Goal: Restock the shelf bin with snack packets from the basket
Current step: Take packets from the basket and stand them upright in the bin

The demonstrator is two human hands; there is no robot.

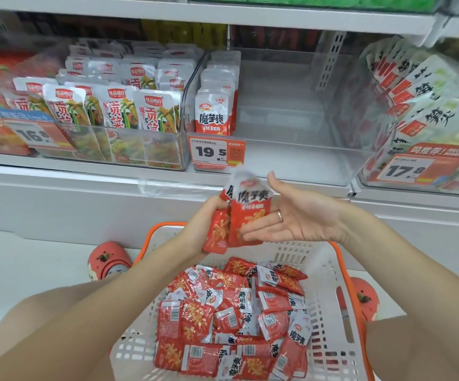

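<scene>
head view: left hand (pixel 212 215) pinches packets (pixel 235 215), right hand (pixel 291 218) flat alongside; light, soft, slick foil; best held mid-body.

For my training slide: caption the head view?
Left hand holds red snack packets above the basket; right hand open beside them.

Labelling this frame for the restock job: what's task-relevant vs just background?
Job:
- held red snack packets, gripped by left hand; open right hand against them
- loose packets in white basket
- clear shelf bin, one packet row

Background:
- green-print packet bin
- price tags
- red shoes
</scene>
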